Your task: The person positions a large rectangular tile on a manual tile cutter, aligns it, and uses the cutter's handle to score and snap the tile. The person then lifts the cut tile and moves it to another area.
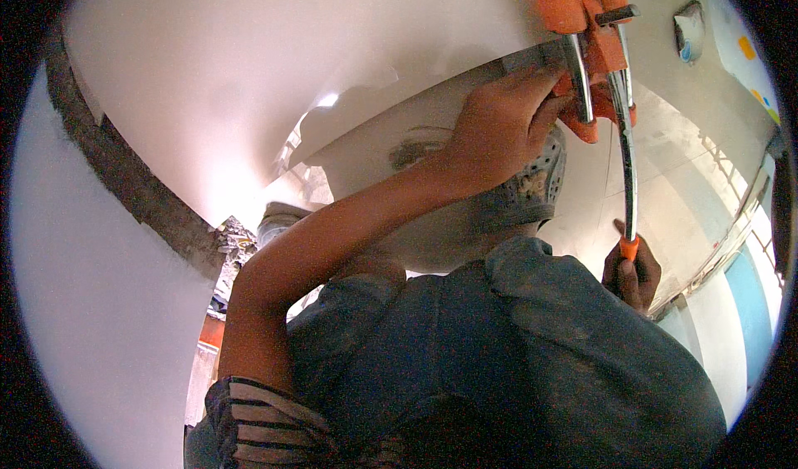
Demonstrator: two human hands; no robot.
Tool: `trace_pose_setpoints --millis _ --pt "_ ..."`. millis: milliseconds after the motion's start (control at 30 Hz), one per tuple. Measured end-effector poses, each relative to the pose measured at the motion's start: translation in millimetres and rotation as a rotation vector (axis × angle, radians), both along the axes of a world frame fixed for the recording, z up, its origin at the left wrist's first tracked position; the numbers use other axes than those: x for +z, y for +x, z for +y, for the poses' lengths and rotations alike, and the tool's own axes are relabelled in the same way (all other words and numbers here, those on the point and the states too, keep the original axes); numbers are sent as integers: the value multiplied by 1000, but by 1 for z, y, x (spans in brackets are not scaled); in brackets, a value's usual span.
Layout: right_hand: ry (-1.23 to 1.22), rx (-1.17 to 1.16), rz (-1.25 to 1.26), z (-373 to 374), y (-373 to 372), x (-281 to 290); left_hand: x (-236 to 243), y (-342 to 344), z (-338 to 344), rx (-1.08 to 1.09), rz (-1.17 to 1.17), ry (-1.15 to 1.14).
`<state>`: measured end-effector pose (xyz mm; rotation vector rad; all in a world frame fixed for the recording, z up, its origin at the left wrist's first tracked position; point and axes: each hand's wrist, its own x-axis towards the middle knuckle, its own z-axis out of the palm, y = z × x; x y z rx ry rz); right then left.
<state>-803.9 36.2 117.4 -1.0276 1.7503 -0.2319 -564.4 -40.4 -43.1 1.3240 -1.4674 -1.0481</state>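
Note:
Toward the top right stands what looks like a manual tile cutter (603, 45), with orange blocks, shiny metal rods and a long curved lever (625, 161). My left hand (507, 128) reaches across from the lower left, its fingers curled at the orange lower part of the tool; some fingertips are hidden. Down at the right, my right hand (633, 282) is closed around the lever's lower end, just below its orange collar. A grey perforated clog (536, 182) shows behind my left wrist.
My bent legs in dark trousers (449, 328) fill the lower middle. A dark strip (125, 186) runs along the pale surface at left, beside rubble (237, 240). A pale wall with a blue band (748, 303) is at right. A small opening (688, 30) shows top right.

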Motion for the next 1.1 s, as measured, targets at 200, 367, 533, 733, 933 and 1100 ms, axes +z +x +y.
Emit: trace_pose_setpoints --millis 200,367,533,733,933,1100 --pt "-97 -43 -45 2 7 -4 -4 -2 0 19 41 -29" --pt "-28 -91 -73 5 1 -5 -6 -3 -1 -27 25 26" --pt "41 -108 -193 -2 3 4 2 7 1 -45 -52 76" --pt "40 -60 -407 -6 -15 -5 2 4 -4 -26 -121 49" --pt "115 -83 -419 -7 -18 -2 -3 4 0 -24 -29 163" --pt "172 -41 -382 -15 -15 1 0 5 1 -31 -7 217"
